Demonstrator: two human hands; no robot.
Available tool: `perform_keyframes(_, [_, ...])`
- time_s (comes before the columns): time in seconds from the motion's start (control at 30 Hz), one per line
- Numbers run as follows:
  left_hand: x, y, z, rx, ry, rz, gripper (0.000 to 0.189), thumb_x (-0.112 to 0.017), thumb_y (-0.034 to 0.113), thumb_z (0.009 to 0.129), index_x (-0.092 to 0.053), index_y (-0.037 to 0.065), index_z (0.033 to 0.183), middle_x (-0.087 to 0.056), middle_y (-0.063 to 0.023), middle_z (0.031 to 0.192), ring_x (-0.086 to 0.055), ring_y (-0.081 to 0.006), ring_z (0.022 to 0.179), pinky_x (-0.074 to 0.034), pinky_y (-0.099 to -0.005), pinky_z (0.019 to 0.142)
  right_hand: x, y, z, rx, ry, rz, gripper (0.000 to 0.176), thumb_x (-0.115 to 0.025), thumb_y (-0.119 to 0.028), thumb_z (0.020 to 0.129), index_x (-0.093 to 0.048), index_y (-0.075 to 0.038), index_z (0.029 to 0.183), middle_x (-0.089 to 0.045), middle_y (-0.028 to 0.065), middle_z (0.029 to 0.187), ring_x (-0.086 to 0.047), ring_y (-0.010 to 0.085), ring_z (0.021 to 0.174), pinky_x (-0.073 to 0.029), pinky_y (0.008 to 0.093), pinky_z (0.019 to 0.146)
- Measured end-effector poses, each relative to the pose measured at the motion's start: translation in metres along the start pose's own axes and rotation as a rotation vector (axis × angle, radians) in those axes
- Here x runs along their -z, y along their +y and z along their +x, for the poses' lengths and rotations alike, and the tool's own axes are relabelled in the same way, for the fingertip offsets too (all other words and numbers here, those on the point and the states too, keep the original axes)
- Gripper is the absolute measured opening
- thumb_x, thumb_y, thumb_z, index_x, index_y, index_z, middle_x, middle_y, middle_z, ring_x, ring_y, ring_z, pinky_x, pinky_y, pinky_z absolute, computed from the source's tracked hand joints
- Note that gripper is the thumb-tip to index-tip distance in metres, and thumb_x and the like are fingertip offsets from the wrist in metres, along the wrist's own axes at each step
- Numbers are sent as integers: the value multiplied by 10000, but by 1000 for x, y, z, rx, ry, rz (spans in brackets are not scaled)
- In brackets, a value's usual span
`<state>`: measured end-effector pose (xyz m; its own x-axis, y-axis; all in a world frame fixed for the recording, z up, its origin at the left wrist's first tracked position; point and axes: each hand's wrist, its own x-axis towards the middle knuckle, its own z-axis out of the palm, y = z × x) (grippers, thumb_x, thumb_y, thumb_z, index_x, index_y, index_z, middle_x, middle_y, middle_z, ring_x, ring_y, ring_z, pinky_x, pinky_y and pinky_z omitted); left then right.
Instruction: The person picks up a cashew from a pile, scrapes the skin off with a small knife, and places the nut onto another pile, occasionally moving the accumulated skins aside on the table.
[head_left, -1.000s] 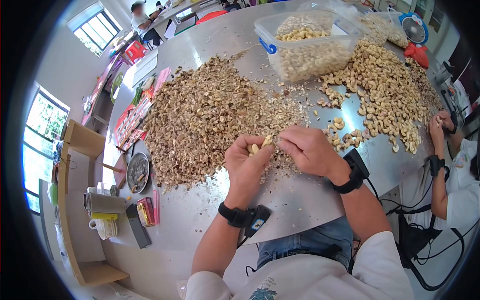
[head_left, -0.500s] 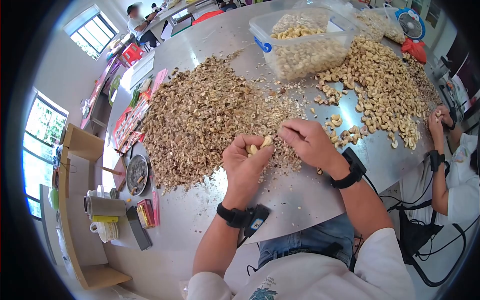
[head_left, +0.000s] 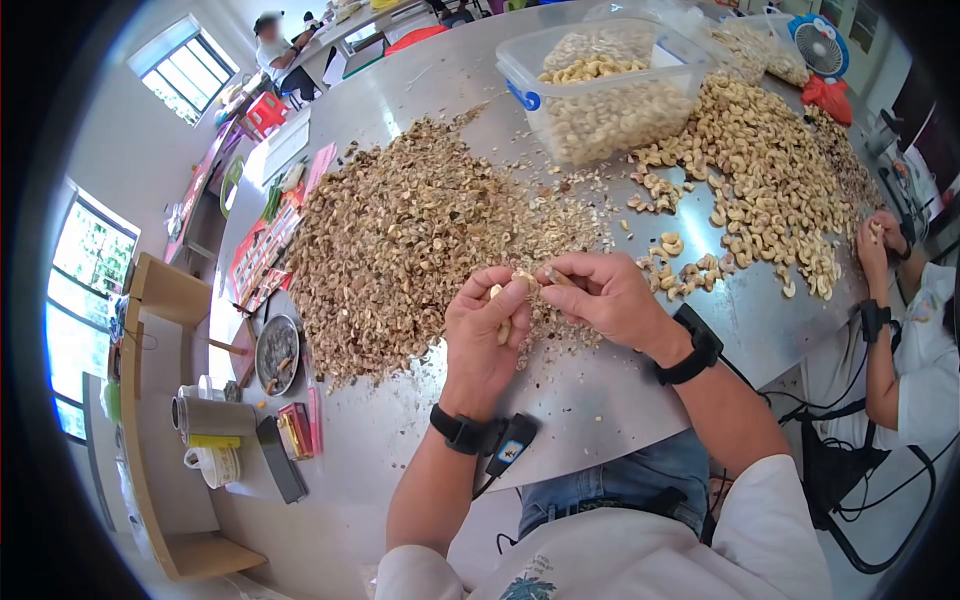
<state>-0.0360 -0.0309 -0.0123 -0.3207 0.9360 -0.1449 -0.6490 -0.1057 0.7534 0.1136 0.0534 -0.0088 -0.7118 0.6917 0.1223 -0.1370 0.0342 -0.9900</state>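
Note:
My left hand [head_left: 484,325] is closed around a few pale cashew nuts [head_left: 523,279], one of them held up between thumb and fingertips. Close beside it on the right, my right hand [head_left: 612,303] is pinched, its fingertips almost at that nut. Something small and greyish shows between the right thumb and finger, too small to name. Both hands are just above the near edge of a large heap of brown shell or skin scraps [head_left: 390,240]. Right of my right hand lie loose cashews [head_left: 690,272], beside a broad pile of pale cashews [head_left: 765,175].
Beyond the hands, a clear plastic box [head_left: 610,115] of cashews stands on the metal table [head_left: 560,410]. At left are a metal ashtray [head_left: 277,355], a steel cup [head_left: 215,415], a white mug [head_left: 212,465] and a dark box [head_left: 281,460]. A co-worker's hands [head_left: 880,235] are at far right.
My right hand has moved slightly left and down, to the nut in my left hand. The left fingers have shifted, lifting one cashew to the fingertips.

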Motion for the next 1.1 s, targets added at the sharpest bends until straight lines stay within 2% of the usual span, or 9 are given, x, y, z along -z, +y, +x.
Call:
perform_keyframes(0.1, [-2, 0, 1, 8, 3, -10, 266, -589, 30, 880, -568, -17, 1141, -607, -58, 788, -477, -82, 528, -353, -188, 424, -2, 1, 0, 64, 40, -105, 103, -634, -79, 855, -618, 3, 915, -498, -37, 687, -451, 38, 626, -376, 220, 545])
perform_keyframes(0.2, [-8, 2, 0, 14, 26, -7, 271, -576, 20, 883, -568, -29, 1149, -606, -57, 791, -485, -83, 540, -358, -185, 428, -4, 8, 1, 128, 55, -100, 185, -631, -42, 862, -626, 16, 1038, -574, -20, 781, -508, 27, 622, -409, 191, 531])
perform_keyframes(0.3, [-12, 3, -2, -16, 29, 11, 278, -578, 4, 874, -576, -38, 1149, -605, -53, 791, -488, -82, 545, -360, -182, 432, -5, 7, 1, 189, 52, -203, 177, -619, -20, 858, -619, 22, 1030, -567, 3, 786, -518, 42, 651, -411, 206, 547])
perform_keyframes(0.4, [-9, 3, -2, -74, 4, 75, 290, -592, -5, 858, -584, -39, 1146, -601, -46, 786, -487, -77, 542, -359, -182, 432, -1, 8, 2, 332, 9, -366, 187, -628, -14, 838, -615, 24, 1021, -578, 52, 777, -550, 112, 657, -428, 250, 569])
perform_keyframes(0.5, [-7, 5, -3, -118, -23, 161, 298, -608, -8, 842, -591, -40, 1138, -595, -37, 772, -490, -74, 539, -355, -184, 426, -1, 7, 3, 501, 96, -546, 213, -646, -24, 809, -618, 22, 1015, -597, 107, 796, -573, 210, 673, -447, 304, 599])
perform_keyframes(0.6, [-6, 5, -3, -138, -39, 213, 306, -614, -27, 829, -592, -39, 1134, -588, -29, 787, -499, -70, 549, -351, -181, 425, 1, 8, 2, 529, 111, -573, 230, -658, -41, 791, -622, 20, 1010, -610, 140, 828, -584, 274, 689, -456, 337, 611])
perform_keyframes(0.8, [-6, 7, -2, -144, -83, 220, 363, -614, -77, 803, -570, -21, 1159, -574, -26, 929, -495, -47, 565, -331, -161, 418, 3, 6, 2, 581, 76, -607, 219, -650, -26, 778, -624, 12, 992, -611, 141, 816, -596, 291, 699, -459, 344, 597])
perform_keyframes(0.87, [-6, 9, -2, -140, -91, 241, 401, -613, -90, 792, -556, -11, 1180, -568, -28, 960, -484, -37, 561, -325, -157, 414, 3, 3, 1, 528, 56, -631, 215, -640, -56, 773, -626, 4, 979, -615, 141, 824, -606, 311, 737, -481, 369, 621])
perform_keyframes(1.1, [-3, 12, 1, -122, -107, 270, 474, -597, -111, 776, -514, -4, 1230, -582, -31, 947, -467, -21, 553, -320, -153, 406, 4, 0, 1, 468, 32, -633, 178, -625, -87, 778, -623, -2, 934, -607, 140, 797, -598, 328, 731, -480, 394, 623])
